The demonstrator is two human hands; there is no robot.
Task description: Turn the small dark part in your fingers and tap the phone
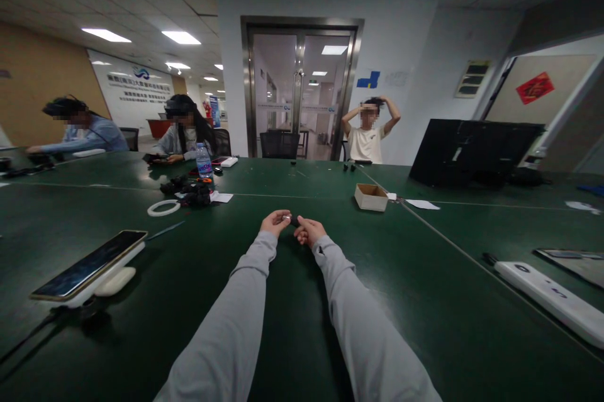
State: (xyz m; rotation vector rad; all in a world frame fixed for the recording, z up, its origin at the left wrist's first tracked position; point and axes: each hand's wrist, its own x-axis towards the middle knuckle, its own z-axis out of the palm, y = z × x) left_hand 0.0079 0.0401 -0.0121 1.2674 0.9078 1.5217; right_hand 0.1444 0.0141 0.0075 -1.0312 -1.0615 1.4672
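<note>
Over the middle of the green table, my two hands meet at a small dark piece (294, 221), too small to name. My right hand (310, 231) pinches it between thumb and fingers. On the other side, my left hand (274, 223) is closed with its fingertips at the piece's left end, where something small and shiny shows. I cannot make out whether that is a separate part. Both forearms, in light grey sleeves, reach forward across the table.
A phone (92, 263) on a white block is at left, near a white ring (163, 207), black parts (189, 191) and a water bottle (204, 161). At right are a small open box (371, 197), a monitor (474, 151) and a white device (552, 298). Several people sit beyond.
</note>
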